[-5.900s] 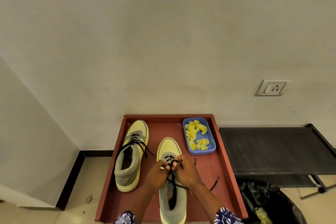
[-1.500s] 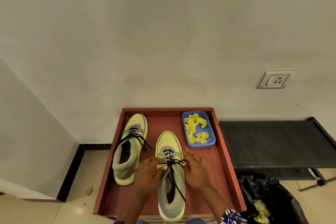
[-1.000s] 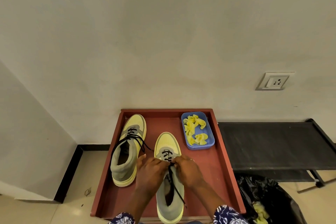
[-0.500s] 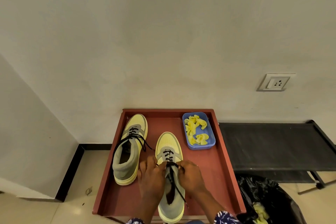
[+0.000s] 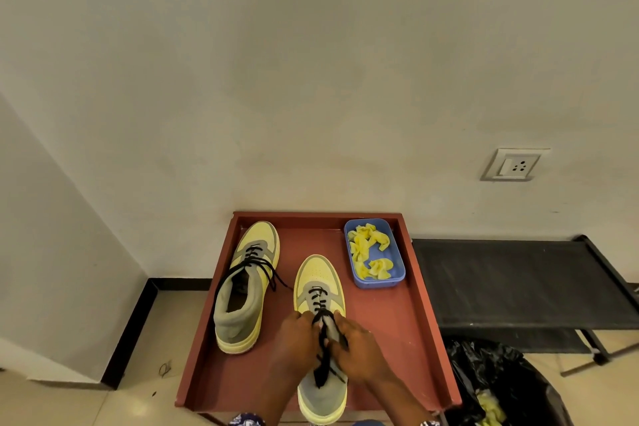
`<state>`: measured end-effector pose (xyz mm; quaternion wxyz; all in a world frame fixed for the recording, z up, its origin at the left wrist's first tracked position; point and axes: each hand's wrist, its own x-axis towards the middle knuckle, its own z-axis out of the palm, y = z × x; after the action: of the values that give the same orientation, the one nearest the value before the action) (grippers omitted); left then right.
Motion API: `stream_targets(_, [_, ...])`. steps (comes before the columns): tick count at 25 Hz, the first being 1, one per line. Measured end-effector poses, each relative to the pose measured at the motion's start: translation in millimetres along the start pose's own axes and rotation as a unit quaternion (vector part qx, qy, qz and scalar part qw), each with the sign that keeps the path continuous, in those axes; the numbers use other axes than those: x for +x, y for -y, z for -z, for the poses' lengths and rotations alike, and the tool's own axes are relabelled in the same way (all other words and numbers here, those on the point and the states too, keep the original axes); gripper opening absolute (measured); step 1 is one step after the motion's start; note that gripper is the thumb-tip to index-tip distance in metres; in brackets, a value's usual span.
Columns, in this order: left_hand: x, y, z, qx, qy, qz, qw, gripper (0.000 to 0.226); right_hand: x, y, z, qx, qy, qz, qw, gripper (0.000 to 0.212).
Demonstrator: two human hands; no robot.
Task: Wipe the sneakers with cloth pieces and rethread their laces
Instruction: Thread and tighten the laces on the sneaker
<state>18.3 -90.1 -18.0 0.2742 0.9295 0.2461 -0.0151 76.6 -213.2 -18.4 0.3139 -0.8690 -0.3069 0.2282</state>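
Note:
Two yellow and grey sneakers stand on a red tray. The left sneaker is laced, its black lace ends hanging loose. Over the middle of the right sneaker, my left hand and my right hand sit close together, each pinching the black lace at the upper eyelets. The lower rows of that lace are threaded. My hands hide the sneaker's tongue and upper eyelets.
A blue tub of yellow cloth pieces stands at the tray's back right. A black bench is to the right, with a black bin bag holding yellow cloth below it. The wall rises just behind the tray.
My hands spread apart pulling the lace across the right sneaker, then came back together at its middle. They now sit slightly lower on the lace.

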Motion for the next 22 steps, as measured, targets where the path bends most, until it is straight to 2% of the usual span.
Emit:
stream_targets(5, [-1,21,14,0.077,0.048,-0.041,0.995,0.026,2,1,1,-0.024,0.028,-0.008,0.999,0.054])
stream_targets(8, [-9,31,18,0.1,0.036,-0.027,0.994,0.032,2,0,-2,-0.036,0.036,-0.019,0.999,0.056])
stream_targets(10, [-12,36,14,0.02,0.019,-0.004,1.0,0.037,3,2,-3,-0.043,0.04,-0.018,0.998,0.056])
stream_targets(12, [-13,34,11,-0.086,-0.008,0.036,0.996,0.026,3,3,-6,-0.049,0.043,-0.021,0.998,0.058])
stream_targets(14, [-15,28,9,-0.145,-0.046,0.055,0.987,0.026,3,3,-10,-0.051,0.041,-0.034,0.997,0.059])
stream_targets(18, [-15,19,7,-0.126,-0.039,0.047,0.99,0.025,2,5,-18,-0.063,0.042,-0.065,0.995,0.062])
stream_targets(22, [-13,15,2,-0.113,-0.034,0.097,0.988,0.026,3,5,-19,-0.078,0.058,-0.09,0.991,0.063])
